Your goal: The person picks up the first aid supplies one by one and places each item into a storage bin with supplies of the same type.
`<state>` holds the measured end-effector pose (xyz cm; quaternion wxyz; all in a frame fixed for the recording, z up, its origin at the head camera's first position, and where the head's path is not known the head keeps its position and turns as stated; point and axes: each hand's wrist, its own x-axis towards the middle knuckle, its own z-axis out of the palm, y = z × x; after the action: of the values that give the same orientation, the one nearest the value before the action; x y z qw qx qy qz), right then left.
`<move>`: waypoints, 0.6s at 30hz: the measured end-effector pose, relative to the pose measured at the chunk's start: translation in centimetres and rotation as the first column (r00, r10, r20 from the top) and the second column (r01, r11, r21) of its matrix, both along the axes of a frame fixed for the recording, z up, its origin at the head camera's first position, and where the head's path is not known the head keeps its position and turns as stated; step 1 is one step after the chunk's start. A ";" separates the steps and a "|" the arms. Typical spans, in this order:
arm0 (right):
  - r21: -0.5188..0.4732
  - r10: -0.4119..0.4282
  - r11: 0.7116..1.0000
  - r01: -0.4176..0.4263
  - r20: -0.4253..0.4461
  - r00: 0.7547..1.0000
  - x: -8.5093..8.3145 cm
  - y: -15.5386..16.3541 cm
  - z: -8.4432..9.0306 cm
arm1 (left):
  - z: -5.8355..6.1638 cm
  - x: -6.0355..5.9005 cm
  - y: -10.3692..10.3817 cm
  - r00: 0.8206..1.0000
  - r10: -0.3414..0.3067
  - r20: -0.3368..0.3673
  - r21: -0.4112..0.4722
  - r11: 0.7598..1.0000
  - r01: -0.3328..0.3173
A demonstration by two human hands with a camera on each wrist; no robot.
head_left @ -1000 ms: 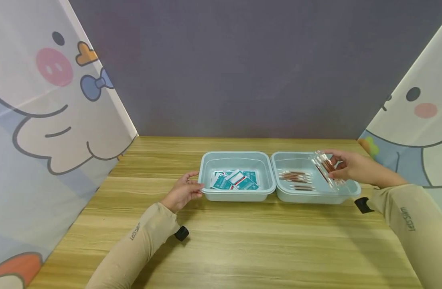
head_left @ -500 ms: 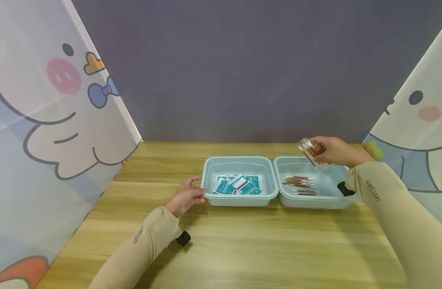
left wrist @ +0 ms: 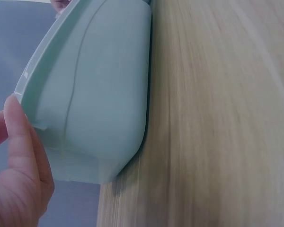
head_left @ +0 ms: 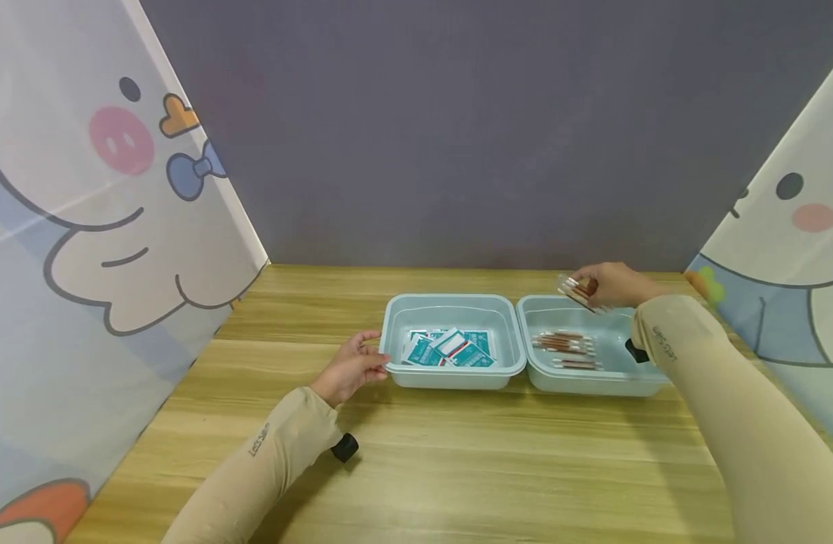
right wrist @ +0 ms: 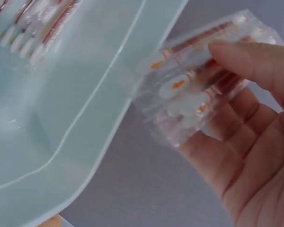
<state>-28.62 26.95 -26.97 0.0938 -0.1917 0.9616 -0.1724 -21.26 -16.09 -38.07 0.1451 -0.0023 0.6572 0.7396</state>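
Note:
My right hand (head_left: 614, 284) pinches a clear packet of iodine cotton swabs (right wrist: 182, 82) between thumb and fingers, above the back rim of the right plastic basin (head_left: 596, 384). White tips and brown-filled stems show through the film. More packed iodine swabs (head_left: 565, 344) lie inside that basin. At the front left corner of the left plastic basin (head_left: 450, 379), my left hand (head_left: 351, 368) holds the rim, with a fingertip against it in the left wrist view. Flat teal-and-white sachets (head_left: 450, 347) lie overlapping in the left basin; their print is too small to read.
Both pale blue-green basins stand side by side on a wood-grain table (head_left: 457, 461). A dark grey panel (head_left: 457, 136) rises behind it. Cartoon-printed sheets (head_left: 103, 264) flank the left and right sides.
My right hand has lifted the swab packet from the right basin and carried it left and toward the back. The left hand keeps its place at the left basin.

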 end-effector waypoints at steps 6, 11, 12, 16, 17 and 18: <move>0.042 -0.014 0.999 0.009 0.120 0.993 -0.2 0.3 -1.0 | 0.1 0.1 0.1 1.000 0.002 0.007 0.009 1.000 -0.002; 0.017 -0.048 0.999 0.046 0.166 0.985 0.0 0.1 -1.8 | 0.3 0.3 -0.2 1.000 0.008 0.002 0.001 1.000 -0.008; 0.016 -0.049 0.999 0.047 0.165 0.985 0.1 0.1 -1.9 | 0.2 0.3 -0.3 1.000 0.007 0.000 0.003 1.000 -0.007; 0.014 -0.040 0.999 0.038 0.171 0.984 0.0 0.3 -2.3 | 0.1 0.3 -0.4 1.000 0.006 0.005 0.009 1.000 -0.006; 0.024 -0.042 0.999 0.038 0.172 0.984 -0.1 0.3 -2.4 | 0.1 0.3 -0.4 1.000 0.006 0.006 0.011 1.000 -0.007; 0.030 -0.042 0.999 0.038 0.174 0.984 -0.1 0.3 -2.5 | 0.0 0.3 -0.5 1.000 0.007 0.007 0.012 1.000 -0.007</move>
<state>-28.68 27.25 -29.49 0.1767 -0.1553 0.9556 -0.1775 -20.97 -16.55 -38.04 0.1447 -0.0064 0.6521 0.7441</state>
